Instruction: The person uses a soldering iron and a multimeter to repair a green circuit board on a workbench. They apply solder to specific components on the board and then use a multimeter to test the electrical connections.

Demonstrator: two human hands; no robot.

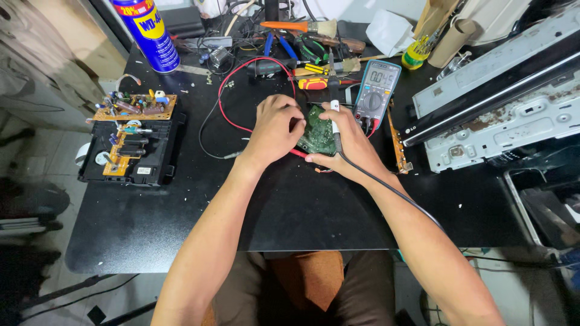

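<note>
Left hand: the left hand is curled shut on a red test lead, pressing down onto a green circuit board.
Right hand: the right hand is clamped on a black probe, its tip meeting the same board.
Board: mid-worktop, between both hands.
Beyond: a multimeter just behind; a blue spray can at far left.

Matt black table top, faintly speckled with debris. Green circuit board, glossy lacquer finish. Multimeter: grey plastic body in a teal rubbery sleeve. Spray can: glossy blue painted metal. Open chassis: dull bare sheet metal, rust-spotted. Brush: orange plastic handle, pale bristles.
</note>
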